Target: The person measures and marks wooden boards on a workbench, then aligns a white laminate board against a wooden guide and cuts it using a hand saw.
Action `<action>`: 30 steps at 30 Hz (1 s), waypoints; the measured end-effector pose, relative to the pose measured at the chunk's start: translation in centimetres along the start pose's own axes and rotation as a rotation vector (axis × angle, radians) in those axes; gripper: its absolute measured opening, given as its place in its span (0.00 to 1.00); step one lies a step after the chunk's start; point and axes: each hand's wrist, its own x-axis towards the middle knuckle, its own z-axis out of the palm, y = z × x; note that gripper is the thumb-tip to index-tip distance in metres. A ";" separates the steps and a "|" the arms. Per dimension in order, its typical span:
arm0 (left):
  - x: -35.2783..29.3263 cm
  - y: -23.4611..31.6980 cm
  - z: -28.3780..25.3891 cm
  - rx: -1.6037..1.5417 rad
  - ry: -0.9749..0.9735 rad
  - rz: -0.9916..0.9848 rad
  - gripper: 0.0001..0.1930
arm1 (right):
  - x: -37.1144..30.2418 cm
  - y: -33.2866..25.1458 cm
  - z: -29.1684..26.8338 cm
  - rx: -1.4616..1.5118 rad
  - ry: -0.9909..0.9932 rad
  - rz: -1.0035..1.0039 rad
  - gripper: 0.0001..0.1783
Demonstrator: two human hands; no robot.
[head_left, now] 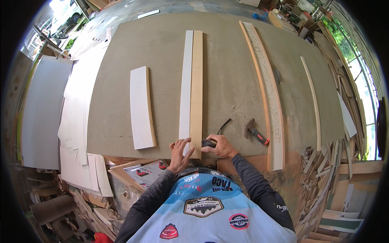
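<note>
A long pale wooden board (pixel 196 89) lies lengthwise on the table, a narrow white strip (pixel 186 87) running along its left side. My left hand (pixel 178 154) is at the near end of both, fingers spread, thumb and fingertips touching the strip and the board's edge. Just right of the board, my right hand (pixel 222 146) is closed around a black tape measure (pixel 208 143) with a dark wrist strap. Its blade cannot be made out. A claw hammer (pixel 256 132) with a black and red handle lies farther right.
The large brown table (pixel 162 52) also bears a short white board (pixel 142 107) at left, a long speckled channel-shaped piece (pixel 267 77) and a thin wooden strip (pixel 312 97) at right. White sheets (pixel 75 105) stand left. Wood offcuts (pixel 320 170) are piled by the near right corner.
</note>
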 end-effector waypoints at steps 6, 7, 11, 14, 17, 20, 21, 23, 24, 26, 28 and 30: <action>1.8 -1.1 3.1 -0.676 -0.018 -0.201 0.11 | 0.1 -0.5 2.4 -0.077 -0.052 -0.018 0.34; 1.6 -1.8 3.1 -0.729 -0.025 -0.227 0.08 | 0.0 -0.7 2.2 -0.187 -0.052 -0.023 0.32; 1.9 -1.8 1.1 -0.760 0.127 -0.268 0.07 | -0.5 1.7 0.4 -0.499 0.001 -0.091 0.26; 2.0 -4.0 -0.3 -0.447 0.361 -0.286 0.08 | -1.3 4.0 -1.4 -0.578 0.118 -0.121 0.22; 2.6 -4.3 -1.1 -0.126 0.461 -0.294 0.07 | -2.4 4.4 -3.9 -0.690 0.132 -0.049 0.20; 3.3 -6.7 -0.2 -0.029 0.613 -0.263 0.08 | -3.0 4.3 -5.5 -0.778 0.129 0.015 0.19; 3.3 -7.3 -0.1 -0.001 0.608 -0.250 0.08 | -3.1 4.4 -5.7 -0.796 0.133 0.032 0.19; 3.1 -8.2 0.2 0.055 0.598 -0.224 0.07 | -3.1 4.6 -5.4 -0.814 0.155 0.007 0.17; 3.1 -8.0 0.3 0.067 0.631 -0.249 0.07 | -3.0 4.7 -5.0 -0.819 0.168 -0.007 0.17; 3.0 -7.2 1.2 0.093 0.699 -0.300 0.09 | -2.7 5.2 -4.1 -0.818 0.164 0.001 0.17; 2.7 -5.0 1.5 0.298 0.776 -0.137 0.13 | -2.8 5.2 -3.7 -0.821 0.179 0.010 0.17; 1.8 -4.0 2.5 0.367 0.719 -0.089 0.22 | -2.9 4.7 -3.4 -0.832 0.195 0.003 0.17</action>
